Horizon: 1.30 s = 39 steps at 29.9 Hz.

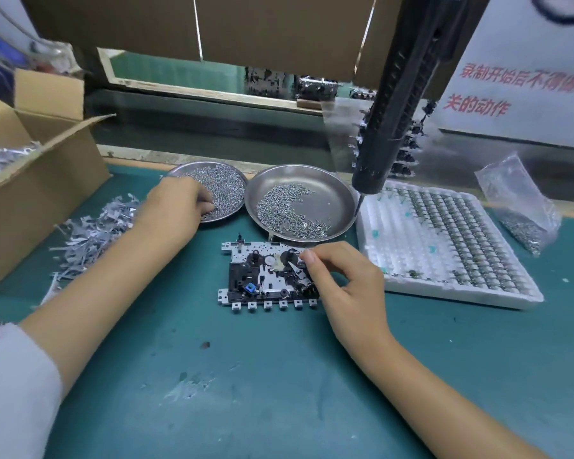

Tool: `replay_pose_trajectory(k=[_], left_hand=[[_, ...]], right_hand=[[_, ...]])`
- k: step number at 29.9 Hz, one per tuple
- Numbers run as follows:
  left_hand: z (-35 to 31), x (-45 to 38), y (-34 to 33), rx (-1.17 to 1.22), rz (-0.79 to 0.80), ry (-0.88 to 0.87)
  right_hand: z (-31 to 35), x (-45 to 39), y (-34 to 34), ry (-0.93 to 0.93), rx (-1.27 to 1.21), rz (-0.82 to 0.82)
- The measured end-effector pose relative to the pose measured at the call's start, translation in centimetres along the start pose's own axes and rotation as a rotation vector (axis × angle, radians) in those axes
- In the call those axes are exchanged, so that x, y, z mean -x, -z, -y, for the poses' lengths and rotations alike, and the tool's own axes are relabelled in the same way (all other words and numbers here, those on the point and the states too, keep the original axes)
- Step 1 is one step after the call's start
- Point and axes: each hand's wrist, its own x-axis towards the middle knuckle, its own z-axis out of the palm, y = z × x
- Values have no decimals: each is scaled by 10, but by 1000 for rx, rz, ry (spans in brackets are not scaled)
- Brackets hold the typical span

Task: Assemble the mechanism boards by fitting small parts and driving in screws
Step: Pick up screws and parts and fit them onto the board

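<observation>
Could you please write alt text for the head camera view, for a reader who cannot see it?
A person's right hand pinches a small part onto a mechanism board on a green mat, while the left hand reaches into a metal dish of screws. A hanging electric screwdriver waits above.

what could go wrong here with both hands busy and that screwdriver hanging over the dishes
The left hand digs in the left round metal dish of screws at the dish's edge; it might tip. The right hand works on the grey mechanism board unbraced; it may slide. The hanging black screwdriver could snag a reaching wrist.
</observation>
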Motion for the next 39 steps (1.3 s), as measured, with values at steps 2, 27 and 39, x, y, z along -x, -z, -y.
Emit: replay_pose_trajectory(k=[2, 27, 39], left_hand=[[-3, 4, 0, -21, -78, -6], [-17, 73, -10, 826, -266, -149], [-22, 78, -16, 1015, -261, -159]], right_hand=[[-1, -1, 0, 7, -4, 9], [4, -43, 1, 188, 303, 85], [-9, -97, -26, -55, 556, 445]])
